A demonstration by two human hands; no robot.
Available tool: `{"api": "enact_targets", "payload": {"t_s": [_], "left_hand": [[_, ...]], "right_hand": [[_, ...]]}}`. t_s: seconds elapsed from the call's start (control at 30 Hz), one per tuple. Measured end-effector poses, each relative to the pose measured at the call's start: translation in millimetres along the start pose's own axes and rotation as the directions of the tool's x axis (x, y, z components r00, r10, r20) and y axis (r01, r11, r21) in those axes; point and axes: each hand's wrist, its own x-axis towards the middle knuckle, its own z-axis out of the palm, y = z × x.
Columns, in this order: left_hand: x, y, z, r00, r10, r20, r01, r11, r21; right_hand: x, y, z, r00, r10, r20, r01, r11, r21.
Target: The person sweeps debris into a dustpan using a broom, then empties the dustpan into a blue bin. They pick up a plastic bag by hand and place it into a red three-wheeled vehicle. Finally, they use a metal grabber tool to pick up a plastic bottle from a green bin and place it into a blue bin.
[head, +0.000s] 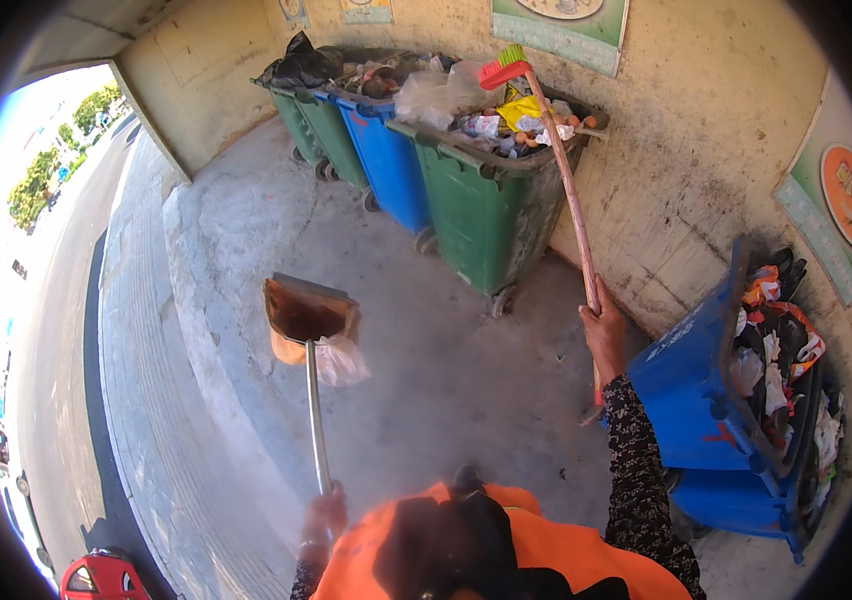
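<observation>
My right hand [603,324] grips the wooden handle of a broom [567,176]. Its red head [502,72] with yellow-green bristles is raised over the nearest green wheeled bin [471,217]. Food waste, plastic bags and eggshells [527,138] heap up in that bin. Low on the left, my left hand [326,514] is closed around the metal pole of a long-handled dustpan [316,409]. The pan [313,307] opens upward and looks brown and stained inside. A translucent plastic bag [340,360] hangs at its right side.
Behind the nearest bin stand a blue bin [388,161] and green bins [298,124] along the wall [666,150]. Blue bins [685,375] full of rubbish stand at right. A kerb [193,330] and road [66,315] run along the left; a red vehicle [103,576] shows at bottom left.
</observation>
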Motion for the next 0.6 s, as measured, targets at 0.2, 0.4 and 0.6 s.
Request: {"api": "enact_targets", "payload": {"t_s": [0.2, 0.4, 0.6], "left_hand": [[1.5, -25.0, 24.3, 0.999, 0.035, 0.006, -0.035, 0.951, 0.306], [-0.8, -39.7, 27.5, 0.997, -0.008, 0.083, -0.04, 0.828, 0.559], [7.3, 52.0, -64.7, 0.988, -0.143, 0.054, 0.151, 0.971, -0.188]], "right_hand": [[32.4, 17.6, 41.6, 0.996, -0.078, -0.044, 0.081, 0.994, 0.068], [42.5, -9.3, 39.0, 0.976, 0.179, 0.126, -0.201, 0.962, 0.187], [8.6, 26.0, 50.7, 1.0, 0.014, -0.013, -0.009, 0.952, 0.306]]}}
